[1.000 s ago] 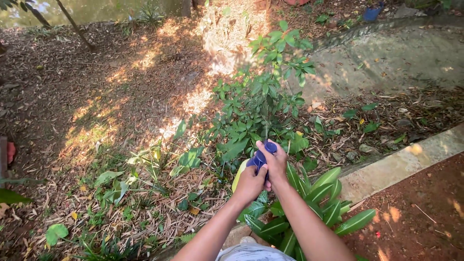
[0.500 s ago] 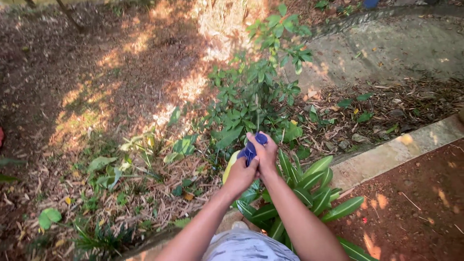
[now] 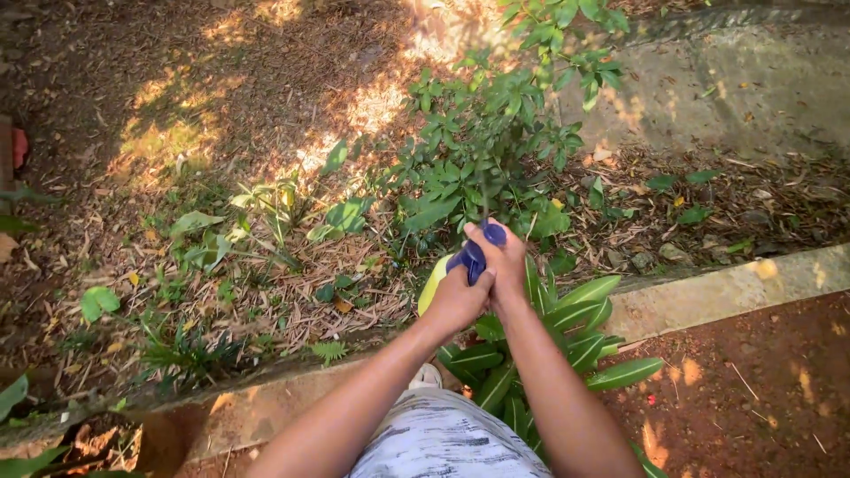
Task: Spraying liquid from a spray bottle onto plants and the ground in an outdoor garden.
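Meanwhile, both hands stayed clamped on the blue spray head point(image 3: 475, 256) of the yellow-green bottle point(image 3: 431, 285), left hand point(image 3: 458, 301) beneath, right hand point(image 3: 506, 265) on top; the leafy shrub point(image 3: 496, 150) beyond them had drawn nearer.

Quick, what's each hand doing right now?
Left hand: closed around the spray bottle.
Right hand: closed on the bottle's blue head.

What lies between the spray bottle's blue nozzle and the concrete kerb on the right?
In the head view, the broad-leaved green plant fills that stretch: its strap-like leaves spread from under both hands on the spray bottle to the concrete kerb.
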